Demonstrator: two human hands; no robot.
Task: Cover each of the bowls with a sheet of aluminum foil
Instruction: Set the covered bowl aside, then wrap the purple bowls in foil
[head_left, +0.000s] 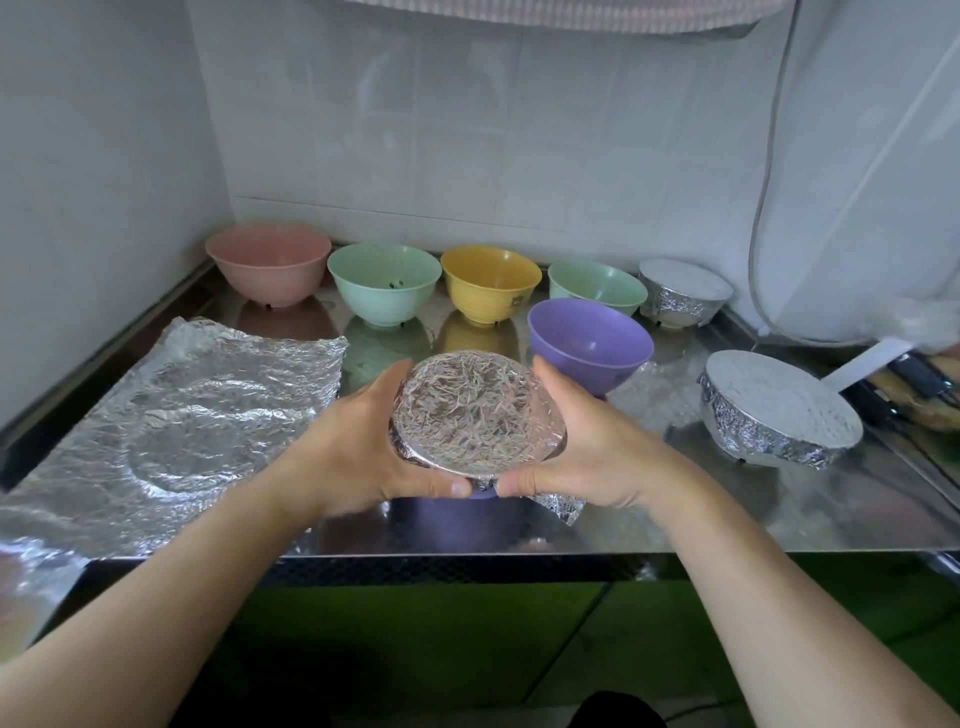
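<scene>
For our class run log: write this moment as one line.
left hand + right hand: grip foil-covered bowl | uncovered: five | spare foil sheet: flat, left

Both bare forearms are stretched forward. The left hand (363, 441) and right hand (576, 441) are cupped around a foil-covered bowl (475, 415), thumbs nearly met at its near edge.

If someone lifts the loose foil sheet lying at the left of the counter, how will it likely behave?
The foil sheet looks thin and crinkled, so it would probably flop and bend. It likely weighs very little. A bowl-shaped ring pressed into it suggests it keeps creases.
</scene>
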